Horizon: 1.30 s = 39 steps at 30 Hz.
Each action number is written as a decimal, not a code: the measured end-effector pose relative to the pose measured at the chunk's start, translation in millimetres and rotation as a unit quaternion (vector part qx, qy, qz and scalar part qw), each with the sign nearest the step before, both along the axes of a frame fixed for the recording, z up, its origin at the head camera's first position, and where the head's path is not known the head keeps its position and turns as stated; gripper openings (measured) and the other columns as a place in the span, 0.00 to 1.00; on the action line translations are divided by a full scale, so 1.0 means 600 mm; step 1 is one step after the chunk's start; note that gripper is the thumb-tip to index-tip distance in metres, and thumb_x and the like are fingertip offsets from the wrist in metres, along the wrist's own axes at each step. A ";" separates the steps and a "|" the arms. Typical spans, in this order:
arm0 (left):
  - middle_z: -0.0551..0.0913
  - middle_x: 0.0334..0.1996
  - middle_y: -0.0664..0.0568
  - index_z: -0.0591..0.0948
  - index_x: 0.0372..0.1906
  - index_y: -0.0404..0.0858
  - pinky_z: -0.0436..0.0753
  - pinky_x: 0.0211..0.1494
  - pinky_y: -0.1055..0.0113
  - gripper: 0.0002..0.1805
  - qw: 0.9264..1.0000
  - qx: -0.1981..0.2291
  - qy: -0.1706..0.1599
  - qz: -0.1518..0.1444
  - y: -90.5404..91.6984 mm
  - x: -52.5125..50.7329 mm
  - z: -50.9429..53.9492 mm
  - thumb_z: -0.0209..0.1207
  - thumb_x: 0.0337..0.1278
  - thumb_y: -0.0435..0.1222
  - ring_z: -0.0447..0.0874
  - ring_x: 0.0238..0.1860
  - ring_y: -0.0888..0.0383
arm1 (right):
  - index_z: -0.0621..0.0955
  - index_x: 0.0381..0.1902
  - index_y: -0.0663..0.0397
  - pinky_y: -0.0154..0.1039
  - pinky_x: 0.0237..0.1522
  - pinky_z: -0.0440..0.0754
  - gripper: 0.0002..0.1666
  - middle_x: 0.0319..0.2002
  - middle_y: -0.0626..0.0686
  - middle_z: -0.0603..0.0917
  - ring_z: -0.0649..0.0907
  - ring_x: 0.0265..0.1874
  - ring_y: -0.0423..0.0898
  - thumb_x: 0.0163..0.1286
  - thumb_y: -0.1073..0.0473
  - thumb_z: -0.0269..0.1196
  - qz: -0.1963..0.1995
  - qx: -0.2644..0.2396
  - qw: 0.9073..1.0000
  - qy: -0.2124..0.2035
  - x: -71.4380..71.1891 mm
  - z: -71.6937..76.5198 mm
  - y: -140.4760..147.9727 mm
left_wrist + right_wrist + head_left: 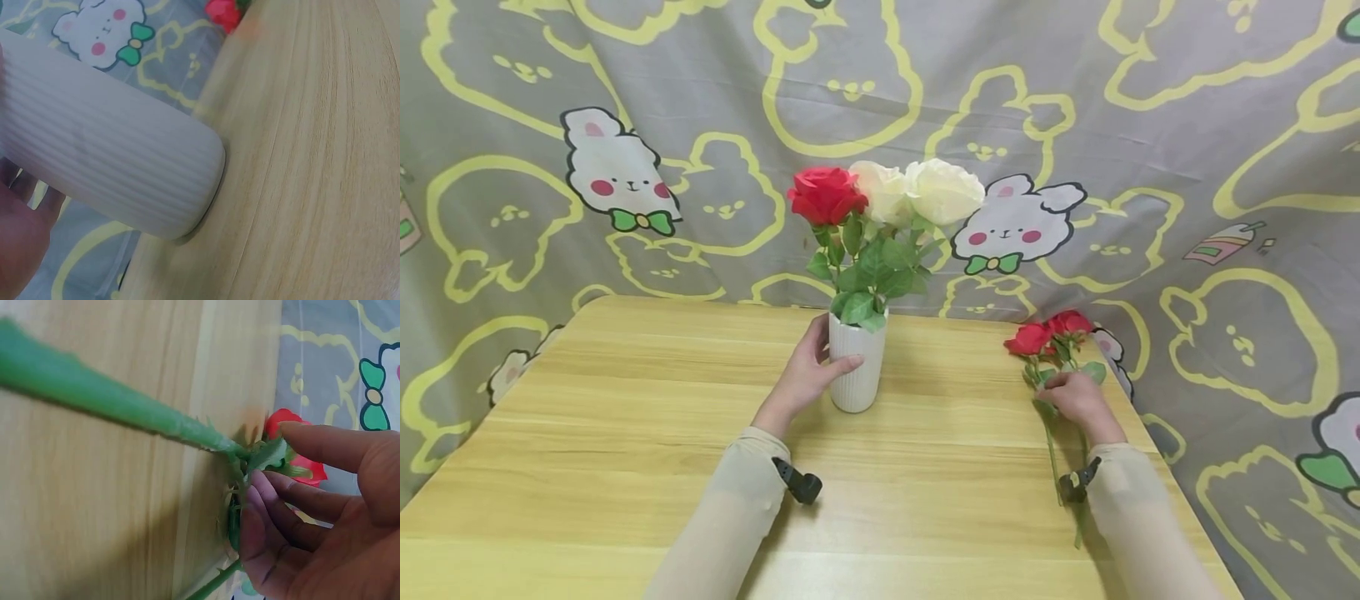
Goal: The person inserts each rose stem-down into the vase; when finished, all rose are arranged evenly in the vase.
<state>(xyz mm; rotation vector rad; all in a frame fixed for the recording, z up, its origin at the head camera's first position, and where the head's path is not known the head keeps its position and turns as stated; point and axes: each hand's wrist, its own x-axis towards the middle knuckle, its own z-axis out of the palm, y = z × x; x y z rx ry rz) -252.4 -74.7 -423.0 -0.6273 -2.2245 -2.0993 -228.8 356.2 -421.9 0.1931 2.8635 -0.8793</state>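
Note:
A white ribbed vase (859,367) stands upright on the wooden table, holding one red rose (825,196) and white roses (946,192) with green leaves. My left hand (805,367) grips the vase from its left side, thumb across the front; the left wrist view shows the ribbed vase wall (119,137) close up. At the table's right, two red roses (1030,339) lie with their stems toward me. My right hand (1081,402) pinches one of them near its leaves. In the right wrist view its green stem (125,400) runs close past the camera.
The wooden table (625,417) reaches back to a grey curtain (865,108) with yellow outlines and rabbit prints. More of this curtain hangs along the right side, near the loose roses. Each wrist wears a small black camera (805,486).

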 end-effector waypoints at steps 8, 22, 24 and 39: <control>0.60 0.72 0.39 0.55 0.74 0.35 0.61 0.72 0.52 0.44 1.000 0.001 0.003 -0.001 0.001 0.002 0.000 0.66 0.58 0.29 0.58 0.71 0.46 | 0.79 0.34 0.70 0.48 0.36 0.77 0.14 0.34 0.63 0.78 0.77 0.35 0.57 0.62 0.60 0.64 -0.032 -0.005 0.999 -0.030 -0.010 -0.007 -0.006; 0.61 0.71 0.41 0.55 0.74 0.36 0.61 0.72 0.53 0.43 1.000 0.007 0.009 -0.002 0.001 0.006 0.006 0.66 0.59 0.31 0.59 0.71 0.48 | 0.78 0.44 0.71 0.41 0.32 0.77 0.15 0.37 0.59 0.77 0.76 0.33 0.50 0.65 0.63 0.60 -0.026 -0.077 0.997 0.001 0.004 0.040 -0.025; 0.60 0.71 0.40 0.55 0.75 0.36 0.61 0.72 0.52 0.43 1.000 0.007 0.007 -0.001 0.000 0.007 0.006 0.66 0.59 0.31 0.59 0.71 0.47 | 0.77 0.46 0.73 0.41 0.33 0.80 0.16 0.40 0.61 0.78 0.78 0.32 0.49 0.67 0.63 0.60 -0.023 -0.102 0.994 0.013 0.007 0.050 -0.031; 0.61 0.71 0.41 0.55 0.74 0.36 0.61 0.72 0.52 0.43 1.000 0.001 0.013 -0.001 0.000 0.004 0.001 0.66 0.59 0.31 0.59 0.71 0.48 | 0.77 0.45 0.72 0.40 0.35 0.83 0.16 0.42 0.61 0.80 0.81 0.32 0.45 0.69 0.61 0.60 0.020 -0.128 0.988 0.080 0.025 0.102 -0.058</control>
